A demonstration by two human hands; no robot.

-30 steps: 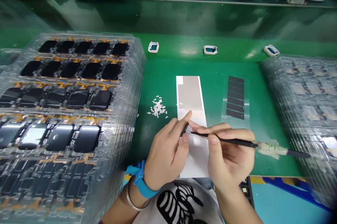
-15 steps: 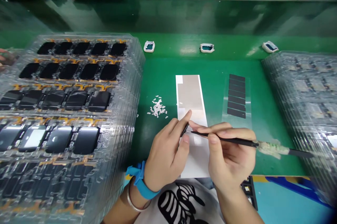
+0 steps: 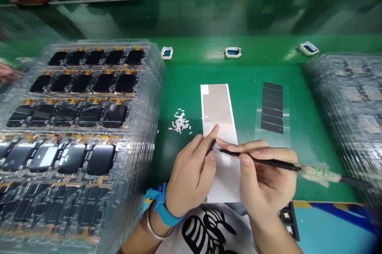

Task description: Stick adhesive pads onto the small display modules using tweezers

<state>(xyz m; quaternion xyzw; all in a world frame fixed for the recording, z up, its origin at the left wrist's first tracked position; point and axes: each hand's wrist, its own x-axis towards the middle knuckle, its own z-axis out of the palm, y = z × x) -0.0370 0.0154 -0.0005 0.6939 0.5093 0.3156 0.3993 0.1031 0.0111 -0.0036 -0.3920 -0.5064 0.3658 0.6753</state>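
Two hands working over a white backing sheet (image 3: pixel 225 178) on a green mat (image 3: pixel 185 86), which serves here as the reference point. The left hand (image 3: pixel 191 174) lies at the sheet's near left edge, its thumb and index finger (image 3: pixel 213 128) pinched on a small dark piece (image 3: pixel 211 147), whose exact nature is too small to tell. The right hand (image 3: pixel 265 178) lies over the sheet's near right edge, its fingers closed pen-fashion around black tweezers (image 3: pixel 262 162) with a fibrous wrapping (image 3: pixel 319 175) on the shaft. The tweezer tip reaches the dark piece; whether it is clamped on cannot be told. Both hands converge above the sheet, a placement that appears to steady the tip at a small point of contact.

A tan film (image 3: pixel 217 104) lies on the far half of the sheet. To the right of the sheet is a clear film (image 3: pixel 272 107) bearing dark rectangular strips; to the left, a small heap of white scraps (image 3: pixel 180 122). Stacked clear trays of black screens (image 3: pixel 89 115) and a second tray stack (image 3: pixel 343 86) flank the sheet, apparently keeping stock within reach.

Compared with the earlier frames, the pinch and pen grip are unchanged. The sheet sits slightly further right in view, and another person's fingers (image 3: pixel 4 70) now show at the far left edge.
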